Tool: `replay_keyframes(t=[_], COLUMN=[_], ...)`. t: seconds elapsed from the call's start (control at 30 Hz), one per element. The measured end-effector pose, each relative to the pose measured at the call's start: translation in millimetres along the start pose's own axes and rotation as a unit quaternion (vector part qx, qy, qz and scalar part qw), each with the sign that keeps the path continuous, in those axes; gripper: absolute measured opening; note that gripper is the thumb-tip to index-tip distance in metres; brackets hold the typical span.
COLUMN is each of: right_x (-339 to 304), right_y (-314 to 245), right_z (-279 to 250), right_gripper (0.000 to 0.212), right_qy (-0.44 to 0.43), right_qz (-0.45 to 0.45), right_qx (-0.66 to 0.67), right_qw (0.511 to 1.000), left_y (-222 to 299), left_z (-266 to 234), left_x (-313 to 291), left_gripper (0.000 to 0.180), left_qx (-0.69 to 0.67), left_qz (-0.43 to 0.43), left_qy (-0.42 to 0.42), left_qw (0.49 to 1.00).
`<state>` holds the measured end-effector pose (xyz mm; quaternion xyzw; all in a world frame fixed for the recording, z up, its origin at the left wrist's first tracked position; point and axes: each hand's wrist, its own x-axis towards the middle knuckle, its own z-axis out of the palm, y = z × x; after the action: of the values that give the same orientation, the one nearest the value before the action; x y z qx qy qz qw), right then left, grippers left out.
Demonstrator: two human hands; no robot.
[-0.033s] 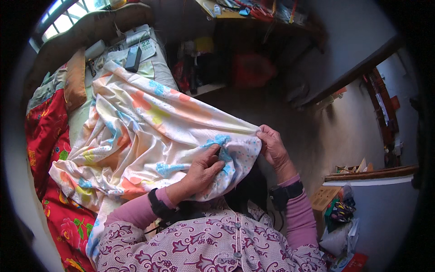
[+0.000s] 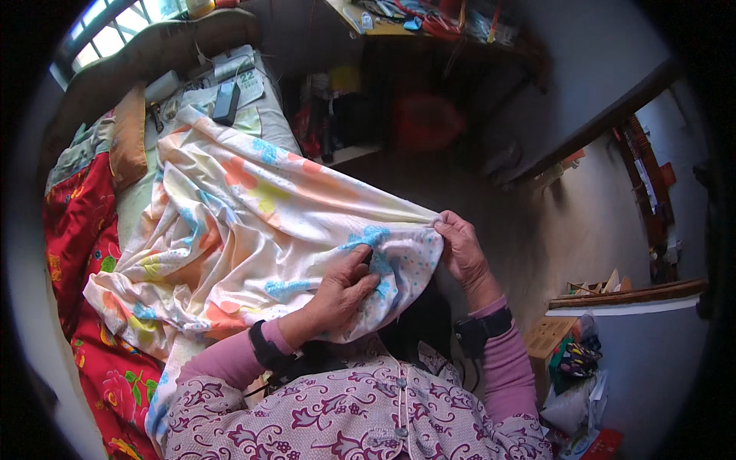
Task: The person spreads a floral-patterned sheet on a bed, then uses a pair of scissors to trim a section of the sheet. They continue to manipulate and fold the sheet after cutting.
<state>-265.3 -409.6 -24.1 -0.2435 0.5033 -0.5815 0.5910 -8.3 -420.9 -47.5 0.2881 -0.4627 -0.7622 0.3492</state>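
Note:
A thin white sheet [image 2: 253,230] printed with orange, yellow and blue flowers spreads in loose folds over the bed and up to my lap. At its right end my right hand [image 2: 462,247] pinches the edge between thumb and fingers, pulling the top side taut. My left hand [image 2: 343,293] lies on the sheet nearer the middle, its fingers bent and closed on the cloth. Some of its fingertips are hidden in the fabric. Between the hands the cloth hangs in a dotted, rounded flap.
A red floral quilt [image 2: 115,376] lies along the bed's left side, beside an orange pillow [image 2: 128,138]. A dark phone-like device [image 2: 226,102] rests on papers near the headboard [image 2: 146,57]. Beyond stands a cluttered table [image 2: 376,27]. A cardboard box [image 2: 549,337] is at the lower right.
Almost nothing differs. The view has shifted very slightly; both hands keep their places on the sheet.

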Motion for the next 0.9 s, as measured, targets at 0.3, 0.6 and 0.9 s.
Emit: replay_keyframes(t=[0.3, 0.6, 0.9], right_x=[4, -14, -1], right_y=[-55, -103, -107], right_z=[42, 62, 67], right_gripper=[0.012, 0.019, 0.020], right_qy=[-0.065, -0.073, -0.099], right_qz=[-0.106, -0.217, -0.231], right_qx=[-0.091, -0.121, -0.155], right_qw=[0.988, 0.966, 0.956], left_y=[82, 99, 77], left_z=[-11, -16, -3], left_x=[2, 6, -25], left_gripper=[0.051, 0.069, 0.074], left_qx=[0.487, 0.042, -0.070], left_qz=[0.301, 0.106, 0.017], left_qy=[-0.035, -0.167, -0.167], left_qw=[0.819, 0.979, 0.983])
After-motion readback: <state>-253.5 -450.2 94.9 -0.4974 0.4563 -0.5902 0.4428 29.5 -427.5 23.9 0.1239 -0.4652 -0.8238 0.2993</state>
